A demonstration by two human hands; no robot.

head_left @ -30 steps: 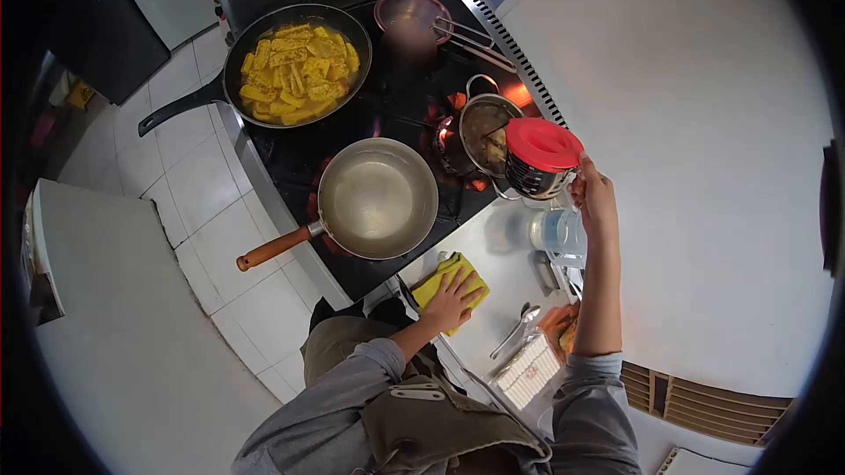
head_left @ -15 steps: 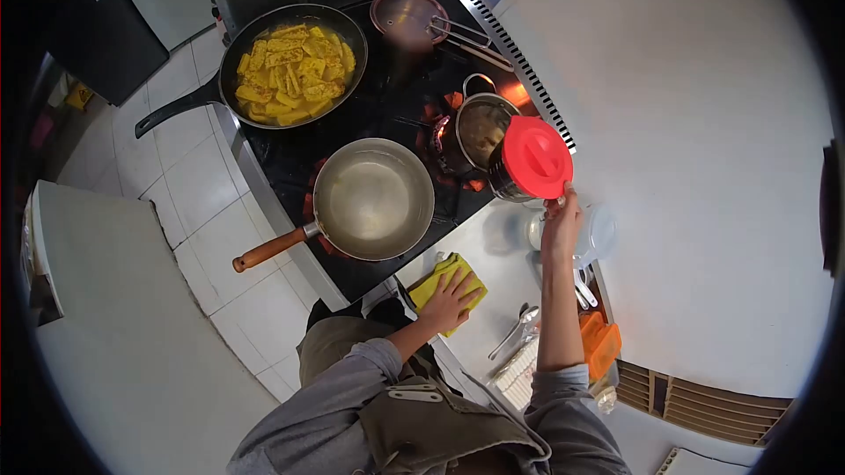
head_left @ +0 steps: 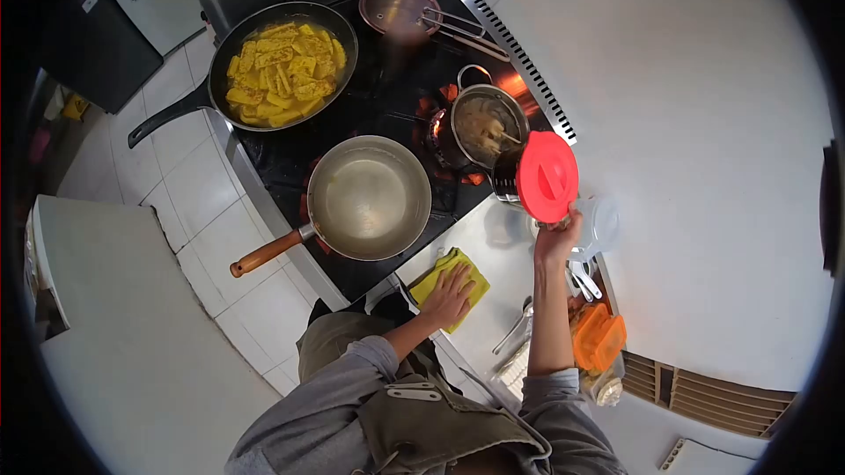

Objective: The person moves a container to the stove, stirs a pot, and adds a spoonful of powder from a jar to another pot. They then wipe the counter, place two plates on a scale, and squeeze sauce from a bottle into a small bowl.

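Observation:
My right hand point(head_left: 558, 237) is closed on a jug with a red lid point(head_left: 548, 177), tilted over the small metal pot point(head_left: 488, 123) on the back burner. A brownish stream runs from the jug's side into the pot. My left hand point(head_left: 447, 296) lies flat with fingers spread on a folded yellow-green cloth point(head_left: 459, 274) at the counter's edge. To its upper left, a metal pan with a wooden handle point(head_left: 368, 198) holds clear liquid. A black frying pan point(head_left: 216, 92) contains yellow pieces in yellow liquid.
A clear lid with a pinkish rim point(head_left: 400, 8) rests at the back of the black stove point(head_left: 378, 96). Flames glow beside the small pot. On the counter point(head_left: 480, 233) are a clear plastic container point(head_left: 598, 224), spoons point(head_left: 512, 330) and an orange-lidded box point(head_left: 601, 338).
The jug has tipped further and shifted slightly right and down, and liquid now streams into the small pot. My left hand stays on the cloth. The whole view has shifted a little.

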